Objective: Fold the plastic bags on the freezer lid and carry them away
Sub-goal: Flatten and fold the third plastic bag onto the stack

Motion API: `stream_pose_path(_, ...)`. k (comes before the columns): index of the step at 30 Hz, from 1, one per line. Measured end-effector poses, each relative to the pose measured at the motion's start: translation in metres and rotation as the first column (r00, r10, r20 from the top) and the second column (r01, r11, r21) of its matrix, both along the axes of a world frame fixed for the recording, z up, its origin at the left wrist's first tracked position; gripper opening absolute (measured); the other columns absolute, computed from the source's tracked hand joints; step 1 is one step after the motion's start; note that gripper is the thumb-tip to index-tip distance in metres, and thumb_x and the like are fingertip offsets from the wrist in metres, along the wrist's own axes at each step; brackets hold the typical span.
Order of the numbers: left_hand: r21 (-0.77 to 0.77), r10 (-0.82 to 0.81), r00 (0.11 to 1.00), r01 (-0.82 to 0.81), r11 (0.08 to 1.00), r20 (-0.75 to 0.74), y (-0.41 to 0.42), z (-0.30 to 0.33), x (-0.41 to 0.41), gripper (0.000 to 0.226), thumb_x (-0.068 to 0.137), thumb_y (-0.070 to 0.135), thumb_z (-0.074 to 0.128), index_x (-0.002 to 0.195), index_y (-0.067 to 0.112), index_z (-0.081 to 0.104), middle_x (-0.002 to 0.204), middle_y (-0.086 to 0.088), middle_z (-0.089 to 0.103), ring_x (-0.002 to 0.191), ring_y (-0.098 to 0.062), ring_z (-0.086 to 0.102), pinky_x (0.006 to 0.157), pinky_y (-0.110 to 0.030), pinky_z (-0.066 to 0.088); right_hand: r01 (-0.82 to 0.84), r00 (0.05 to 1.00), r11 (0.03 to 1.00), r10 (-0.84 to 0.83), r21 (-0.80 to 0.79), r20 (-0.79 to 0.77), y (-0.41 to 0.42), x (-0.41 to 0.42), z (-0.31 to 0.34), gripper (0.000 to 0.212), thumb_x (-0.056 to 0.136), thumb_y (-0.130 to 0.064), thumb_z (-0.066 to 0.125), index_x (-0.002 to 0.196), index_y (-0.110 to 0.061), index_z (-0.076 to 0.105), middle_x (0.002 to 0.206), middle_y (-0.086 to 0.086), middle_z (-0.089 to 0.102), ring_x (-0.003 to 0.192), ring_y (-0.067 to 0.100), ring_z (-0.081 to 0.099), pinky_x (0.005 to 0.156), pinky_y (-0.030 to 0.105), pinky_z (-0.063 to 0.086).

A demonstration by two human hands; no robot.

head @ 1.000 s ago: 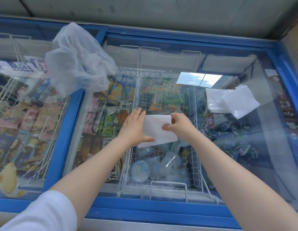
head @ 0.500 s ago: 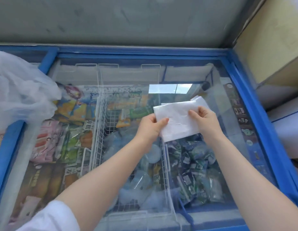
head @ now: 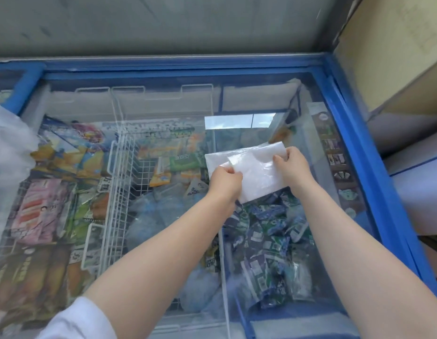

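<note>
Holding the folded bag (head: pixel 256 172) over the freezer lid (head: pixel 298 216), right side. Both hands pinch it: left hand (head: pixel 224 183) at near-left edge, right hand (head: pixel 289 167) at far-right. I'd square edges before stacking. 1 loose bag (head: pixel 9 148) waits left.

Both bare forearms reach forward, nearly parallel. The left hand (head: pixel 224 183) curls closed in a pinch; the right hand (head: pixel 291 167) pinches too, thumb extended leftward.

Left hand (head: pixel 224 181) and right hand (head: pixel 292 165) pinch folded white plastic bag (head: pixel 256 172) above glass freezer lid (head: pixel 308 89).
</note>
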State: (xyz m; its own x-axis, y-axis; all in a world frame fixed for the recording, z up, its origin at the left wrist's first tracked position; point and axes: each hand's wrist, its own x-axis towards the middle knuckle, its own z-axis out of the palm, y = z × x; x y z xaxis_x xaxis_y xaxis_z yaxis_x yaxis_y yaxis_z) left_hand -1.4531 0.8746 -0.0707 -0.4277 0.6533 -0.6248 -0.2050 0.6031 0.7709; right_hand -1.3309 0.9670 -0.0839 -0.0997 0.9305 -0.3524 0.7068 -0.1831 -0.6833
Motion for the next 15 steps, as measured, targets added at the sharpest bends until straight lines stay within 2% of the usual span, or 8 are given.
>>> stream_pose_path(1,0.01,0.029,0.999,-0.029,1.0,0.016,0.001,0.002,0.0,0.005,0.093,0.012,0.047,0.097,0.011,0.05,0.089,-0.006,0.05,0.077,-0.019,0.047,0.065,-0.026,0.04,0.034,0.995,0.999,-0.037,-0.038,-0.09,-0.004,0.0,0.002,0.014,0.093,-0.017,0.045,0.105,-0.008,0.047,0.094,0.003,0.051,0.091,0.024,0.049,0.069,0.032,0.04)
stream_pose_path(3,0.061,0.043,0.997,-0.039,0.997,-0.066,-0.001,0.011,-0.002,0.02,0.094,0.016,0.048,0.112,0.007,0.048,0.096,-0.003,0.05,0.079,-0.017,0.049,0.066,-0.027,0.044,0.052,0.972,0.996,-0.066,-0.069,-0.225,-0.014,-0.003,0.008,0.017,0.092,-0.011,0.045,0.108,-0.009,0.047,0.098,0.002,0.05,0.088,0.018,0.048,0.063,0.026,0.038)
stream_pose_path(6,0.209,0.053,0.977,-0.009,0.978,-0.208,-0.008,0.019,-0.018,0.033,0.094,0.007,0.046,0.126,0.012,0.039,0.113,0.002,0.048,0.096,-0.013,0.052,0.08,-0.026,0.046,0.057,0.937,0.998,-0.057,-0.01,-0.345,-0.029,-0.016,0.017,0.022,0.092,-0.01,0.046,0.112,-0.017,0.04,0.104,-0.001,0.049,0.089,0.013,0.05,0.069,0.026,0.043)
stream_pose_path(9,0.227,0.017,0.961,0.047,0.973,-0.275,-0.01,0.015,-0.043,0.045,0.092,0.003,0.043,0.132,0.018,0.029,0.118,-0.001,0.049,0.088,-0.009,0.054,0.07,-0.024,0.049,-0.008,0.955,0.997,0.03,0.078,-0.293,-0.033,-0.033,0.014,0.037,0.093,-0.012,0.049,0.127,-0.015,0.034,0.121,0.004,0.049,0.102,0.018,0.051,0.087,0.034,0.046)
stream_pose_path(11,0.164,-0.074,0.932,0.14,0.977,-0.355,-0.008,0.006,-0.054,0.057,0.093,0.007,0.044,0.142,0.02,0.018,0.128,-0.009,0.047,0.094,-0.017,0.056,0.079,-0.033,0.05,-0.02,0.975,0.993,0.044,0.113,-0.22,-0.033,-0.042,0.005,0.044,0.094,-0.012,0.049,0.134,-0.013,0.031,0.13,0.008,0.046,0.103,0.018,0.049,0.088,0.031,0.044)
stream_pose_path(12,0.102,-0.164,0.872,0.236,0.966,-0.462,-0.008,0.001,-0.057,0.063,0.093,0.011,0.047,0.145,0.02,0.012,0.136,-0.012,0.041,0.107,-0.023,0.052,0.09,-0.037,0.045,-0.01,0.983,0.991,0.033,0.132,-0.178,-0.031,-0.045,0.002,0.045,0.094,-0.011,0.049,0.136,-0.012,0.031,0.132,0.01,0.045,0.103,0.017,0.049,0.087,0.029,0.043)
stream_pose_path(13,0.02,-0.267,0.76,0.346,0.938,-0.592,-0.009,-0.004,-0.057,0.069,0.093,0.017,0.05,0.147,0.019,0.008,0.146,-0.013,0.028,0.124,-0.027,0.04,0.102,-0.04,0.036,0.002,0.992,0.988,0.018,0.154,-0.127,-0.029,-0.047,-0.001,0.045,0.094,-0.012,0.049,0.136,-0.011,0.032,0.133,0.011,0.044,0.104,0.019,0.049,0.087,0.03,0.042)
stream_pose_path(15,-0.126,-0.397,0.459,0.515,0.848,-0.795,-0.017,-0.015,-0.057,0.069,0.093,0.026,0.052,0.148,0.019,0.011,0.155,-0.01,0.007,0.14,-0.028,0.012,0.112,-0.044,0.017,0.009,1.0,0.98,-0.008,0.201,-0.004,-0.023,-0.048,-0.005,0.045,0.094,-0.013,0.05,0.136,-0.01,0.034,0.134,0.012,0.044,0.112,0.027,0.051,0.091,0.037,0.043)
